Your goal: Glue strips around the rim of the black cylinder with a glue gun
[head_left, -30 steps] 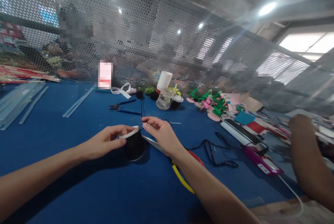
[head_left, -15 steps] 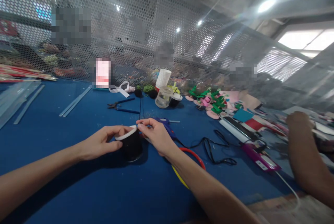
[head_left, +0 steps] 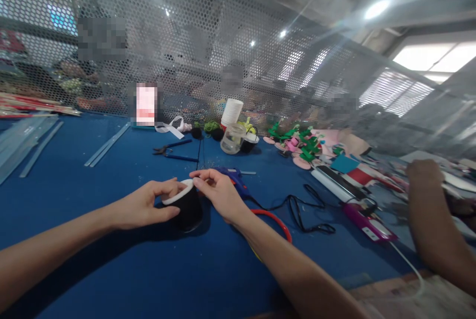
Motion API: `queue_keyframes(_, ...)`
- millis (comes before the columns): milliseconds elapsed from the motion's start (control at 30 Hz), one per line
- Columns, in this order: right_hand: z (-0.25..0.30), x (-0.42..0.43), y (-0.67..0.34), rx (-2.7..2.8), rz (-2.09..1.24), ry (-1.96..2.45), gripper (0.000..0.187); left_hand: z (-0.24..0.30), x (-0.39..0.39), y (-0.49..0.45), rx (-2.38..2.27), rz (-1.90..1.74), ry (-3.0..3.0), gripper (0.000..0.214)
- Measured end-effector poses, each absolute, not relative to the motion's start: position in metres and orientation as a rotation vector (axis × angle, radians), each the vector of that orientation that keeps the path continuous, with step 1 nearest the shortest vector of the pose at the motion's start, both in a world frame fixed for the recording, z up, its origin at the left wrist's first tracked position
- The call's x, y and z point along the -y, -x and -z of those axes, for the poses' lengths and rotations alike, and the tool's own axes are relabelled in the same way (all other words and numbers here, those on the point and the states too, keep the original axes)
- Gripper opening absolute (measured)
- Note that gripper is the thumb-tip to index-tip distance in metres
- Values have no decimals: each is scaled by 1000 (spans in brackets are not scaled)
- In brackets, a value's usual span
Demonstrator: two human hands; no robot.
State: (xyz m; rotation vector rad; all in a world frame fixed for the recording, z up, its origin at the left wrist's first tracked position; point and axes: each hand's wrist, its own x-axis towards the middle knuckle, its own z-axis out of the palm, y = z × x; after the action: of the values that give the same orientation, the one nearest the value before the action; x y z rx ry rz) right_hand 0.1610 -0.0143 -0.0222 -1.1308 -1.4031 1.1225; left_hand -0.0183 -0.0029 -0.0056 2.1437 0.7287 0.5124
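Note:
A black-sided cup with a white rim [head_left: 189, 215] is tilted a little over the blue table. My left hand [head_left: 159, 201] grips its left side, thumb outside on the black wall and fingers over the rim into the mouth. At the rim's far right edge my right hand [head_left: 215, 187] is closed in a pinch. A thin black yarn strand [head_left: 200, 153] runs from near a black yarn ball [head_left: 196, 132] down to those fingertips, where its end is hidden. Just behind my right hand lies a blue glue gun [head_left: 238, 183], partly covered.
Blue-handled pliers [head_left: 171, 149], a clear jar [head_left: 232, 139] and stacked white cups [head_left: 233, 112] stand or lie farther back. Right of me are a black cable [head_left: 297, 210], a purple power strip [head_left: 368, 222], green-pink craft pieces [head_left: 297, 143] and another person's arm [head_left: 427, 210]. A red ring [head_left: 275, 217] lies under my right forearm.
The cup has tipped slightly, and my left thumb reaches farther across its wall. My right fingertips have moved a little left along the rim.

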Motion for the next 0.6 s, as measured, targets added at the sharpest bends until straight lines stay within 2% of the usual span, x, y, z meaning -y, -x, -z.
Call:
queue_keyframes(333, 20, 12, -162, 1438, -1213, 1083, 10, 5, 7, 17, -700, -463, -2004, 11)
queue_keyframes(467, 20, 13, -161, 1456, -1196, 1080, 10, 5, 9, 15, -724, -457, -1909, 17)
queue_keyframes(600, 21, 13, -160, 1473, -1174, 1060, 9, 5, 8, 15, -749, -458, -2058, 18)
